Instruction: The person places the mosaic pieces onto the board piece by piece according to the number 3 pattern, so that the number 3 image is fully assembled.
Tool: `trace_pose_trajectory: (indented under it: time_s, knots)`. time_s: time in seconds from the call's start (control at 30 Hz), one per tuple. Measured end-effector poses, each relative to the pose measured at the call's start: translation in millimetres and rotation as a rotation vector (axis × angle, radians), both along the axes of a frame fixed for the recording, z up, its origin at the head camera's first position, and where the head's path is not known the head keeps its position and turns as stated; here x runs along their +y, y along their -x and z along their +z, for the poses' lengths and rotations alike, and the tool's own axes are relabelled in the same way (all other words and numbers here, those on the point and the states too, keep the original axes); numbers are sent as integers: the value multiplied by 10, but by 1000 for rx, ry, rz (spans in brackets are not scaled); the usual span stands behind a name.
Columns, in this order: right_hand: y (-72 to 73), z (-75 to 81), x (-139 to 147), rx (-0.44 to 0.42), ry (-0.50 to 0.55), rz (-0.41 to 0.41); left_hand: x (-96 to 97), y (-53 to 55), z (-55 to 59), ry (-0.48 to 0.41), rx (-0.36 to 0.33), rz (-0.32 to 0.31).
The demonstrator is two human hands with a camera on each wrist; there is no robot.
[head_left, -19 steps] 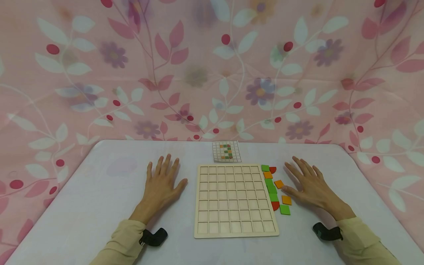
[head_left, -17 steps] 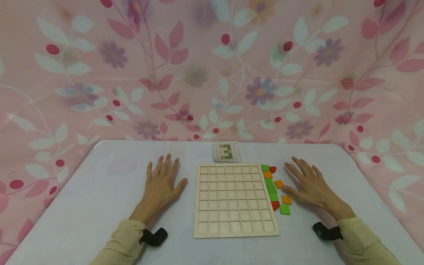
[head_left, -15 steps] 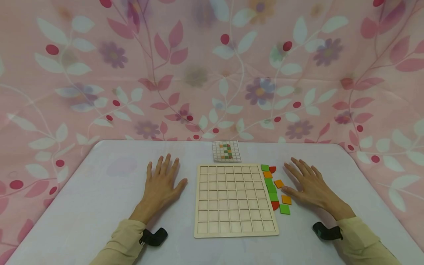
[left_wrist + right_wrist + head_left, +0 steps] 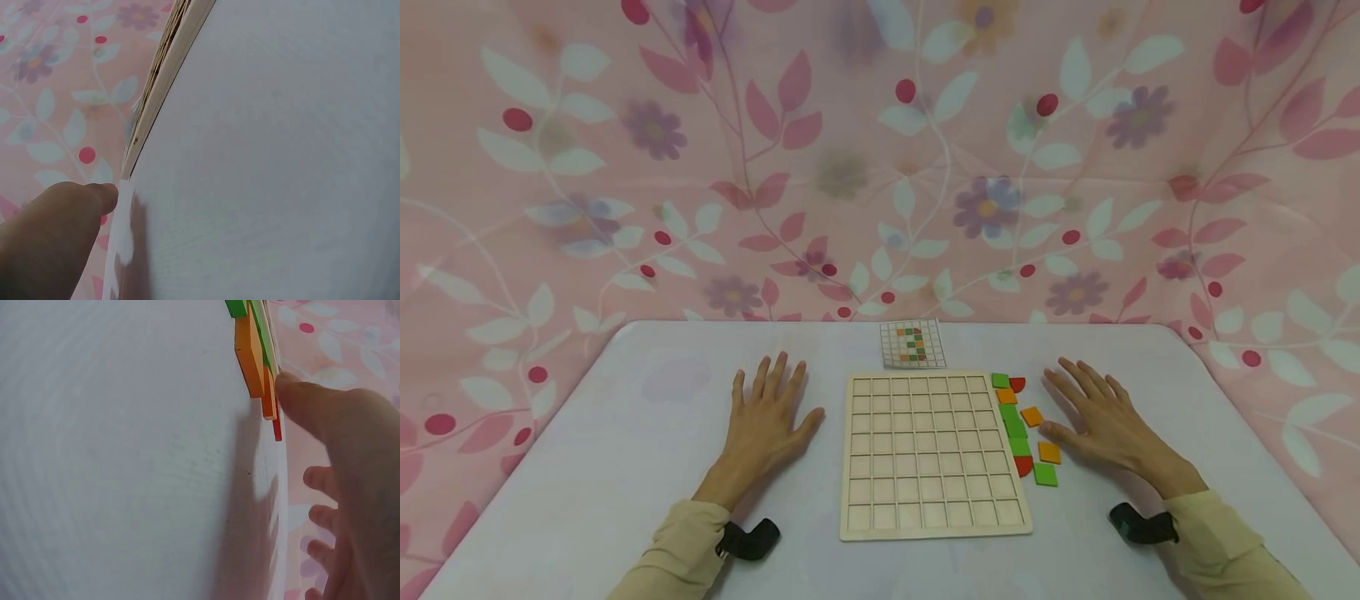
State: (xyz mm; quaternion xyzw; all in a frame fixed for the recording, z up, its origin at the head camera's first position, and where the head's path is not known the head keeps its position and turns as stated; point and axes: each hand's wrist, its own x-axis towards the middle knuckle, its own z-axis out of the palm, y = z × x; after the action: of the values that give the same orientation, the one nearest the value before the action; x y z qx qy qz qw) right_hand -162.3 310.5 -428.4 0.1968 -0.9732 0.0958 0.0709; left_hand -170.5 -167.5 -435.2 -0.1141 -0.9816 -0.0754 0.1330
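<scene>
A pale wooden grid board (image 4: 934, 536) lies flat on the table, its squares bare. Left of it, my left hand (image 4: 763, 425) is spread palm down with straight fingers and holds nothing. On the other side my right hand (image 4: 1097, 421) is spread the same way, its thumb tip close by an orange square tile (image 4: 1032, 417). Green square tiles (image 4: 1012, 421), orange ones and red rounded tiles (image 4: 1023, 466) lie along the board's right edge. In the right wrist view, orange tiles (image 4: 249, 353) appear edge-on beside the thumb. The left wrist view shows the left thumb (image 4: 62, 219) and the board's side (image 4: 164, 81).
Behind the board lies a small card (image 4: 913, 343) printed with a grid and a coloured pattern. A white cloth covers the table (image 4: 587, 467). Pink floral fabric (image 4: 880, 167) hangs behind it. Black cameras (image 4: 752, 539) are strapped at both wrists.
The head view has shifted very slightly. Both hands, the board and the tiles stay where they were.
</scene>
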Motion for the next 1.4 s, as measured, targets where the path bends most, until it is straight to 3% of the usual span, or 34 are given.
trace_pose_trajectory:
  time_s: [0.2,0.33,0.47,0.67,0.8,1.07,1.2,1.4]
  knots:
    - [10,36,-38,-76,159,34,29,-8,20,-35,41,-71]
    - [-18,56,-53,-187,263,23,99,14,12,-151,85,-184]
    - [-88,47,-36,-278,363,20,187,52,-26,-300,68,-275]
    - [-193,-37,20,-336,458,22,290,143,-110,-443,34,-340]
    - [-234,-111,49,-374,542,27,335,188,-152,-471,34,-360]
    - [-263,-186,47,-302,587,52,404,291,-193,-504,19,-370]
    - [-269,-204,26,-257,597,82,442,366,-195,-511,62,-389]
    - [-308,-194,23,-234,558,27,503,513,-175,-490,80,-365]
